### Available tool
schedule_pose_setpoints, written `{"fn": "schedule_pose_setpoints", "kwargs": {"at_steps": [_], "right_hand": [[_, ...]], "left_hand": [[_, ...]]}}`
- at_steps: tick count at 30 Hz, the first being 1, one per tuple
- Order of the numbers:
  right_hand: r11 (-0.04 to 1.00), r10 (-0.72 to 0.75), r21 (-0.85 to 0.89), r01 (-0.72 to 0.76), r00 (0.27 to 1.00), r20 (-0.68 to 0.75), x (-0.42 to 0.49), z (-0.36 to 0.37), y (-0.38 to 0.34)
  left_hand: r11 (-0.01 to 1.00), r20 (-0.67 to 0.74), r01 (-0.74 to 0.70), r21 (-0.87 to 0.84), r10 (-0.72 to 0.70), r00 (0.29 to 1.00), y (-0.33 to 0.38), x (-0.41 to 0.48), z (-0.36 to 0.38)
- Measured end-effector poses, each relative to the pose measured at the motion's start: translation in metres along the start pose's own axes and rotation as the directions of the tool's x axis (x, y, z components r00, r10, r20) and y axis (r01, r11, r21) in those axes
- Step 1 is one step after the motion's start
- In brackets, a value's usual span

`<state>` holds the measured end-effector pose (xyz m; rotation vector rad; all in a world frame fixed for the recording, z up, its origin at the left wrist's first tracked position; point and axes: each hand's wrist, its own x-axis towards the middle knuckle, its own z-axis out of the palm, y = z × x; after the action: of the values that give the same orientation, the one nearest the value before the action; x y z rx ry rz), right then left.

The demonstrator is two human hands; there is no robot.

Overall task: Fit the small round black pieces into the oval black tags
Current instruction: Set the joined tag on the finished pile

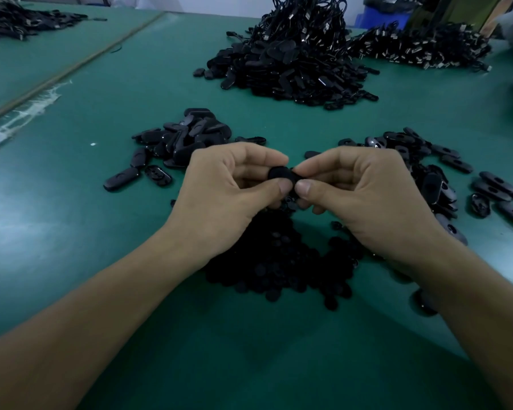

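- I see one black piece (281, 177) pinched between my two hands, held in the air just above the nearer heap.
- Only its rounded dark top shows. Fingers cover both ends, so I cannot tell its long axis or whether a round piece is already seated in it.
- The left hand (225, 190) grips it from the left with thumb and curled forefinger. The right hand (362, 193) pinches it the same way from the right, and the two thumb tips almost meet.
- Directly under and behind the hands, between my wrists, lies one heap of small round pieces (279, 258), too many to count.
- Beyond the left hand sits one pile of oval tags (187, 137), their long axes pointing every way.
- Left of that hand lie two loose tags: the solid tag (121, 179) with its long axis rising to the right, and the open tag (158, 174) just beside it, slanting the other way.
- Right of the right hand spreads a second pile of tags (439, 173), several showing a slot.
- Further out on the green table (71, 232) I count three more dark heaps: a tall heap (288, 69) straight ahead, a far-right heap (421, 50), and a far-left heap (18, 17).
- One blue crate (379, 16) stands behind them.
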<state>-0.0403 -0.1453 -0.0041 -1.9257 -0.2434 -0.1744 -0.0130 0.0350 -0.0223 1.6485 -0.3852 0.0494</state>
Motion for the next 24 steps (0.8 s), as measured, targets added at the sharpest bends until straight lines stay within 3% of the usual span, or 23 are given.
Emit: {"fn": "schedule_pose_setpoints", "kwargs": {"at_steps": [3, 10, 24], "right_hand": [[1.000, -0.010, -0.020, 0.010, 1.000, -0.019, -0.0006, -0.0005, -0.0005], [0.970, -0.016, -0.243, 0.004, 0.999, -0.044, -0.0031, 0.0049, -0.0011], [0.963, -0.060, -0.262, 0.056, 0.998, -0.007, -0.0043, 0.0046, -0.0001]], "left_hand": [[1.000, -0.001, -0.002, 0.008, 0.002, 1.000, 0.0006, 0.0001, 0.0002], [0.996, 0.011, -0.030, 0.083, 0.029, 1.000, 0.0002, -0.0006, -0.0004], [0.935, 0.017, -0.188, 0.300, 0.192, 0.981, -0.0043, -0.0025, -0.0022]]}}
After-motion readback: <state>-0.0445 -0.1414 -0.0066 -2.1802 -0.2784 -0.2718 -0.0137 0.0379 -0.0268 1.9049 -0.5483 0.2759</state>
